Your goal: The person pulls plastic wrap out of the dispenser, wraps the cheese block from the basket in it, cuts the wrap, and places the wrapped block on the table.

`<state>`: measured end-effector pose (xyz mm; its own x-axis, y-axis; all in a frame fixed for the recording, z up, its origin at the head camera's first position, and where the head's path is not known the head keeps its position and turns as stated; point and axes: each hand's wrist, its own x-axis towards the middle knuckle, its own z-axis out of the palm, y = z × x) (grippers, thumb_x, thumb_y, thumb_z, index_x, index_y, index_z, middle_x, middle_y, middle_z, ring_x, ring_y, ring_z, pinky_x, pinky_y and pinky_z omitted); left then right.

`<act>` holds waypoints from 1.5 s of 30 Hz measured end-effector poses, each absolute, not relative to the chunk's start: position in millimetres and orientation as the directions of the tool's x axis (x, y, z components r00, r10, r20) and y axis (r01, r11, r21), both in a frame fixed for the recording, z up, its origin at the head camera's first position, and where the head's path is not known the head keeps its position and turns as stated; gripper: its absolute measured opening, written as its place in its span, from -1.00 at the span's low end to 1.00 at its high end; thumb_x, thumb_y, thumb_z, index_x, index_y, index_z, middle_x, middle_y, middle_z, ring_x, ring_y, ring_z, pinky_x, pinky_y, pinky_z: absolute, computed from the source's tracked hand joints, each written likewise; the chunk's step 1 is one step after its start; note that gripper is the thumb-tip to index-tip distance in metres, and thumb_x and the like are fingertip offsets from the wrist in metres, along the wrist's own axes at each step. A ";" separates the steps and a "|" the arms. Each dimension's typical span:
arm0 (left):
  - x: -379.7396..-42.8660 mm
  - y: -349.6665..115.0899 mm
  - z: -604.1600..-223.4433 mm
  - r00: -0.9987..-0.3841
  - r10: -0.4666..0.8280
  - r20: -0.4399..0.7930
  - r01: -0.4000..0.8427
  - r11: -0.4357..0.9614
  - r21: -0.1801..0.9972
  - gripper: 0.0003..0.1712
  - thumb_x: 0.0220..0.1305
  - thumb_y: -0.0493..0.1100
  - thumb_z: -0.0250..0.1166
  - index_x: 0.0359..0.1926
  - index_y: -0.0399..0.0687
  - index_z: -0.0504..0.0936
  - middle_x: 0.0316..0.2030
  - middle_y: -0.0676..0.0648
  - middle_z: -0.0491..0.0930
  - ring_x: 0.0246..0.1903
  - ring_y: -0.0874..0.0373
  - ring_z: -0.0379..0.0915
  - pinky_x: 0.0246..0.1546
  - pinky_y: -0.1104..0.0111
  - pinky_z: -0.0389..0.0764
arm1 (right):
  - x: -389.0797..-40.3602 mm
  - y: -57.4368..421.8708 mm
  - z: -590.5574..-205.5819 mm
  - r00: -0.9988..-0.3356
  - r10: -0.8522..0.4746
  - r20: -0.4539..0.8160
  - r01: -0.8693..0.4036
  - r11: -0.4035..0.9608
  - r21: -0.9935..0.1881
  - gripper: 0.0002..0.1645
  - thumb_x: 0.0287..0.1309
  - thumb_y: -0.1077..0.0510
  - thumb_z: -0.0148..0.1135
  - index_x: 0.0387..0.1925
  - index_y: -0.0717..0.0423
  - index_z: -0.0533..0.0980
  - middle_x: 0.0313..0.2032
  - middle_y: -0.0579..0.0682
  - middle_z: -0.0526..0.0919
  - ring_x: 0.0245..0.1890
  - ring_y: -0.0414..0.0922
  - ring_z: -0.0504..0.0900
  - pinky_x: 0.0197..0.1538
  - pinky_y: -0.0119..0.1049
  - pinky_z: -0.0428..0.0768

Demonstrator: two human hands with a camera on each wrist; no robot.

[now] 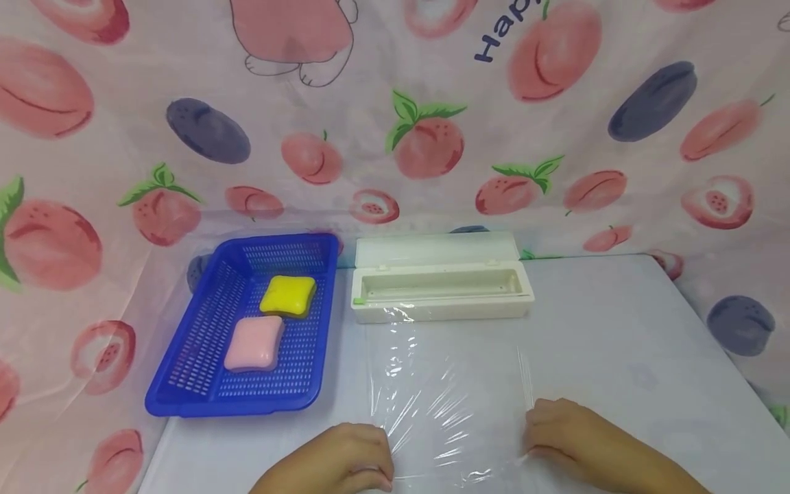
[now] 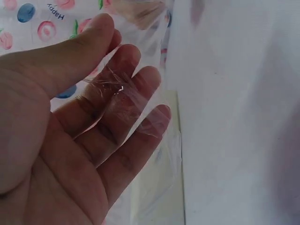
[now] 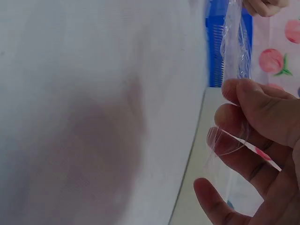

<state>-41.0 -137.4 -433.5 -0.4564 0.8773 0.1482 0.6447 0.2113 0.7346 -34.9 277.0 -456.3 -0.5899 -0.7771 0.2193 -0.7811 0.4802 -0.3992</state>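
A sheet of clear cling film (image 1: 450, 398) stretches over the table from a white dispenser box (image 1: 441, 312), whose lid stands up at the back. At the film's near left corner my left hand (image 1: 345, 456) pinches the edge between thumb and forefinger; in the left wrist view crumpled film (image 2: 124, 91) runs across the other fingers. My right hand (image 1: 570, 439) pinches the near right corner, and in the right wrist view the bunched film edge (image 3: 236, 47) runs from thumb and forefinger towards the other hand.
Left of the dispenser stands a blue plastic basket (image 1: 231, 408). In it lie a yellow cushion-shaped block (image 1: 288, 295) and a pink one (image 1: 254, 343). A fruit-patterned cloth (image 1: 432, 82) hangs behind the white table (image 1: 629, 357).
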 end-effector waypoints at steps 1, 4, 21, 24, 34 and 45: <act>-40.3 -136.6 -435.2 -0.458 0.878 0.139 0.637 0.215 0.740 -0.84 0.54 -0.12 0.16 -0.21 0.17 0.65 -0.32 0.25 0.58 -0.24 0.55 0.44 -0.11 0.68 0.53 | -34.5 275.6 -458.9 -0.589 -0.778 0.220 -0.784 0.482 -0.392 -0.73 0.24 0.12 0.40 -0.21 -0.41 0.59 -0.29 -0.55 0.49 -0.22 -0.49 0.42 -0.10 -0.57 0.43; -38.5 -135.4 -437.1 -0.468 0.875 0.125 0.608 0.216 0.764 -0.82 0.54 -0.12 0.14 -0.21 0.18 0.65 -0.34 0.26 0.57 -0.26 0.56 0.43 -0.15 0.68 0.53 | -34.0 271.8 -462.1 -0.576 -0.768 0.279 -0.805 0.475 -0.355 -0.69 0.18 0.14 0.44 -0.21 -0.41 0.57 -0.29 -0.56 0.50 -0.21 -0.48 0.42 0.00 -0.56 0.37; -36.3 -134.9 -398.4 -0.560 0.744 0.364 0.689 0.173 0.704 -0.91 0.45 -0.15 0.27 -0.18 0.16 0.70 -0.30 0.22 0.61 -0.25 0.46 0.50 -0.17 0.60 0.60 | -30.7 277.3 -427.8 -0.667 -0.623 0.409 -0.740 0.486 -0.465 -0.44 0.06 0.38 0.45 -0.14 -0.38 0.55 -0.21 -0.49 0.53 -0.17 -0.45 0.48 0.03 -0.62 0.40; -42.1 -129.3 -377.5 -0.534 0.632 0.562 0.779 0.110 0.617 -0.95 0.40 -0.20 0.32 -0.21 0.05 0.71 -0.31 0.14 0.63 -0.29 0.38 0.52 -0.22 0.62 0.58 | -34.6 274.7 -409.4 -0.667 -0.546 0.508 -0.744 0.442 -0.502 -0.44 0.00 0.50 0.40 -0.14 -0.21 0.58 -0.17 -0.37 0.61 -0.12 -0.40 0.55 0.07 -0.64 0.46; -66.5 -112.2 -312.8 -0.520 0.306 0.798 0.852 0.257 0.456 -0.82 0.41 -0.11 0.31 -0.32 -0.08 0.72 -0.42 0.02 0.67 -0.39 0.25 0.57 -0.34 0.58 0.58 | -60.1 267.3 -356.0 -0.613 -0.277 0.740 -0.774 0.401 -0.490 -0.87 0.39 0.26 0.22 -0.27 0.23 0.64 -0.27 0.03 0.68 -0.12 -0.34 0.62 -0.02 -0.66 0.54; -79.0 -104.6 -262.6 -0.448 0.184 0.875 0.878 0.272 0.393 -0.81 0.34 -0.17 0.39 -0.36 -0.21 0.72 -0.44 -0.06 0.69 -0.38 0.18 0.60 -0.25 0.47 0.56 | -88.1 241.6 -309.8 -0.433 -0.055 0.900 -0.901 0.009 -0.433 -0.82 0.28 0.41 0.27 -0.36 0.57 0.56 -0.26 0.18 0.71 -0.07 -0.11 0.68 0.12 -0.47 0.62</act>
<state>-79.0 -104.6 -262.6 -0.4483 0.1840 0.8747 0.8784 0.2722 0.3929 -88.1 241.6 -309.8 -0.4330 -0.0554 0.8997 -0.9013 0.0093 -0.4332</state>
